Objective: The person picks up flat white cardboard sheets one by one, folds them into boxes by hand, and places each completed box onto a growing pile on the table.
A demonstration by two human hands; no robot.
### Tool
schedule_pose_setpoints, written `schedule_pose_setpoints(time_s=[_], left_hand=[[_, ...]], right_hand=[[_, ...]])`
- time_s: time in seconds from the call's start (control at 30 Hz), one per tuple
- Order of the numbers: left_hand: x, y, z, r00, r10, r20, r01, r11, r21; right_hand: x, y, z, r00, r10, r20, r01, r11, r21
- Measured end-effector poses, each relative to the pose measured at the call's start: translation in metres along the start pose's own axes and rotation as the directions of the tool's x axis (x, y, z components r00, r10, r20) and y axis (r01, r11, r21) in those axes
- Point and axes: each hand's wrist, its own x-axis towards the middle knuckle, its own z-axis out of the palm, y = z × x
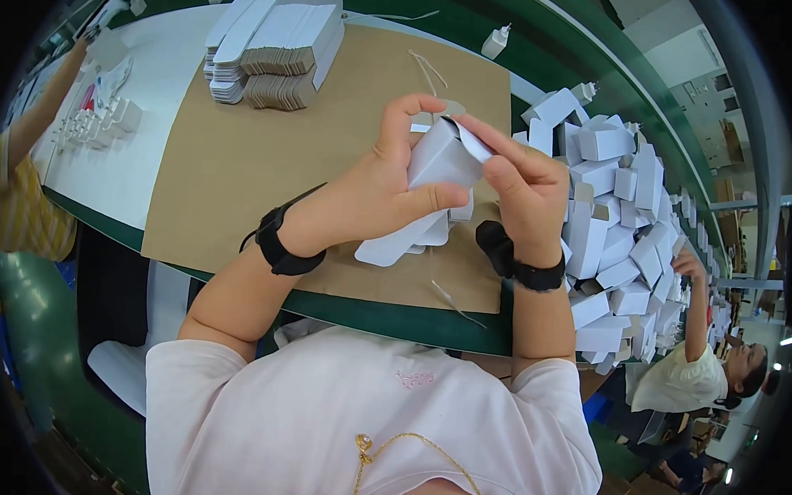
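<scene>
Between my hands, above the brown cardboard sheet (242,172), is a small white carton (443,157) with one end flap standing out. My left hand (390,164) is closed round its body, thumb across the near side and index finger bent over the far side. With thumb and fingers, my right hand (525,178) pinches the flap at the carton's right end. More white cardboard (401,239), partly hidden by my left hand, lies on the sheet below. Whether anything is inside the carton cannot be seen.
Stacked flat cartons (281,47) stand at the far left of the sheet. A big heap of formed white boxes (616,203) fills the right side. White plug adapters (104,124) sit at left, another adapter (496,41) behind. Other people work at both sides.
</scene>
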Motion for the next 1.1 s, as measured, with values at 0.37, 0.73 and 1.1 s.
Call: schedule_pose_setpoints(time_s=[0.37,0.73,1.1], left_hand=[[0.004,0.005,-0.002,0.992,-0.122,0.02,0.119,0.988,0.098],[0.005,-0.008,-0.007,0.989,0.019,-0.147,0.032,0.939,0.342],[0.016,-0.019,-0.011,0.901,-0.381,-0.209,0.409,0.58,0.705]], right_hand=[[0.004,-0.005,-0.01,0.973,0.229,0.036,-0.23,0.973,0.023],[0.003,-0.023,-0.026,0.998,-0.028,0.058,0.049,0.914,-0.402],[0.002,-0.034,-0.074,0.876,-0.397,-0.275,-0.01,0.555,-0.832]])
